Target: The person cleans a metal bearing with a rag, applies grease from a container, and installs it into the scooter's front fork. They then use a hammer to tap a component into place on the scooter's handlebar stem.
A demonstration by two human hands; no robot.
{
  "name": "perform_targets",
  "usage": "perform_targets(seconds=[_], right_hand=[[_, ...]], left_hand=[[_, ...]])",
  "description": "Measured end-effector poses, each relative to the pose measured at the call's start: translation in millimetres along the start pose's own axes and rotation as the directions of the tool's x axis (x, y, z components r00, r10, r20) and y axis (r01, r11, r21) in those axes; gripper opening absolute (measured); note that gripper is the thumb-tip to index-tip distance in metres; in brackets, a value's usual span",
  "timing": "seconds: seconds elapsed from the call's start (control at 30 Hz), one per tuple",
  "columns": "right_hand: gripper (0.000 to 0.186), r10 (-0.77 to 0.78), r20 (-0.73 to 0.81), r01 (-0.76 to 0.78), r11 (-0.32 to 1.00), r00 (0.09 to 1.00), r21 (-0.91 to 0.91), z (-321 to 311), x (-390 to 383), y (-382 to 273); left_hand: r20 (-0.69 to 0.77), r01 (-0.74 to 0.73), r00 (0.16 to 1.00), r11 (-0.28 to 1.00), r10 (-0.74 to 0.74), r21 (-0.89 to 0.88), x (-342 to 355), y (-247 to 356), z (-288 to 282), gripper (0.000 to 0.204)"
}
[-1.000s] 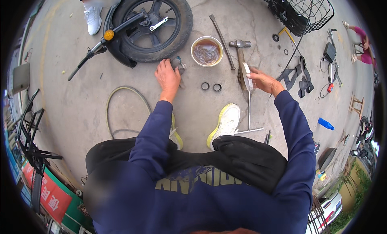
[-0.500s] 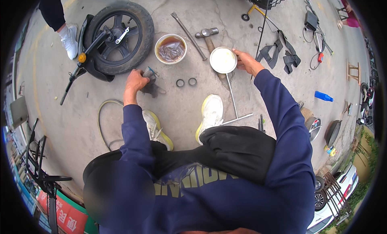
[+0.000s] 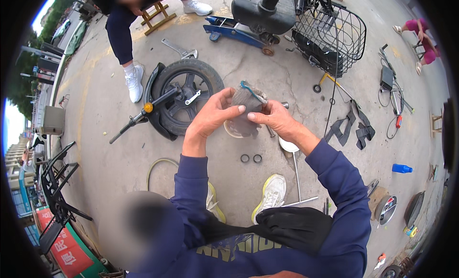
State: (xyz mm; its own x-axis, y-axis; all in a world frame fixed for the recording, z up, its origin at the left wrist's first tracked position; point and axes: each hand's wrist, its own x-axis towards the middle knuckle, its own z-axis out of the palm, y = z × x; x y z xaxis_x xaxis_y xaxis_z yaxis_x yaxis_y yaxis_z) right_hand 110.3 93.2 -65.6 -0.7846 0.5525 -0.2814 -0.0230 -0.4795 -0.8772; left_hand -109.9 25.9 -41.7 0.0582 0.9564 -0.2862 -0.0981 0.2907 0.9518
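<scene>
A dirty grey work glove (image 3: 245, 116) with a blue-green cuff edge is held up between both hands. My left hand (image 3: 210, 116) grips its left side, thumb pressed on the front. At its right edge my right hand (image 3: 282, 122) pinches near the cuff. Behind the glove, a round tub (image 3: 232, 132) is mostly hidden. The white round container (image 3: 289, 145) shows partly below my right wrist, with a T-shaped metal rod (image 3: 297, 177) beside it. Two dark rings (image 3: 245, 158) lie on the ground below the glove.
A wheel with a black tyre (image 3: 210, 71) lies to the left, near a seated person's white shoe (image 3: 135, 84). Ahead are a blue floor jack (image 3: 224, 31) and a wire basket (image 3: 351, 36). Black straps (image 3: 364, 129) and a blue bottle (image 3: 402, 168) lie right.
My left hand has lifted the glove off the ground. My right hand has left the white container and now holds the glove too. The view has shifted, showing more of the far ground.
</scene>
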Motion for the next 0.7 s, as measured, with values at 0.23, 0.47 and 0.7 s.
perform_targets(seconds=[0.23,0.47,0.7], right_hand=[[0.037,-0.132,-0.467,0.120,0.991,0.874,-0.056,-51,-49,-7],[0.038,0.072,-0.684,0.131,0.962,0.726,0.240,-69,-131,56],[0.036,0.232,-0.783,0.099,0.932,0.578,0.349,-82,-169,69]], left_hand=[[-0.062,-0.177,0.929,0.588,0.364,0.789,138,87,-18,0.031],[0.028,-0.094,0.743,0.063,0.669,0.994,334,107,-37,0.023],[0.061,0.004,0.821,-0.112,0.567,0.994,409,116,-43,0.027]])
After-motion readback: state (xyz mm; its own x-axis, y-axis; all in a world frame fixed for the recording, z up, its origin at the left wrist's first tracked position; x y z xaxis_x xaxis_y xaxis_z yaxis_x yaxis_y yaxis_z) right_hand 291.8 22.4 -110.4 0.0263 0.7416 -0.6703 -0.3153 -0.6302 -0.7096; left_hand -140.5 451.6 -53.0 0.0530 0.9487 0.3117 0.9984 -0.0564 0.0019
